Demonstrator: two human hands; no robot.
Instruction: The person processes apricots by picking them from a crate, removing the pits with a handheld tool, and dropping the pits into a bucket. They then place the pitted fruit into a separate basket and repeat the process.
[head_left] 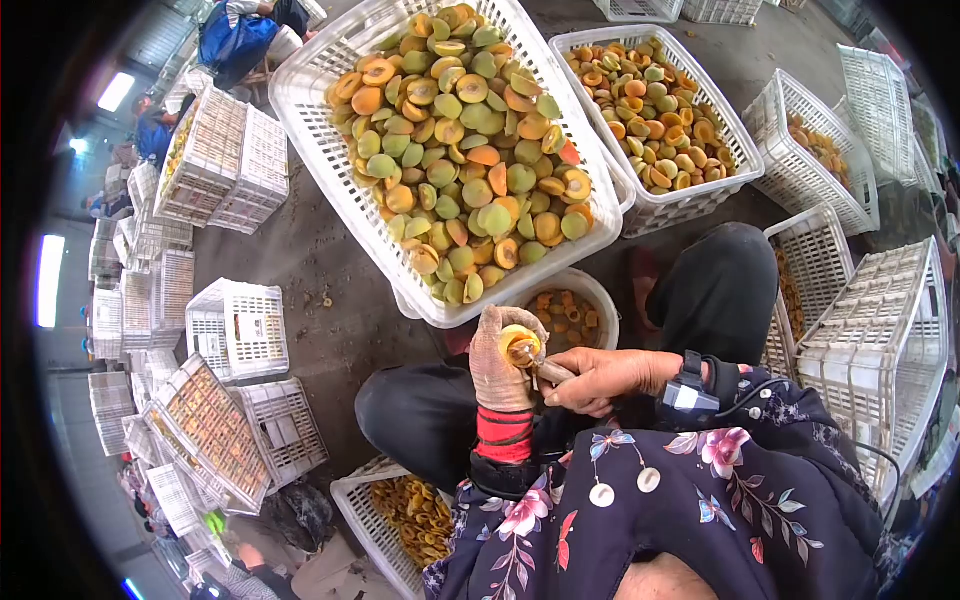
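Observation:
My left hand [497,375], in a pale work glove with a red cuff, is closed around a halved apricot [517,340], its cut face turned up. My right hand [598,378] is bare and grips the handle of a small pitting tool [555,372]. The tool's metal end meets the apricot half at its stone; its exact tip shape is hard to make out. Just beyond my hands stands a white bucket [609,318] holding fruit pieces. Past it, a large white crate [440,314] is heaped with green and orange apricot halves.
A second crate [690,195] of apricot halves stands at the right, with more crates [800,170] beyond. Near my left knee sits a crate [350,500] of orange pieces. Stacked crates [250,170] line the left. A person in blue [235,45] sits at the upper left.

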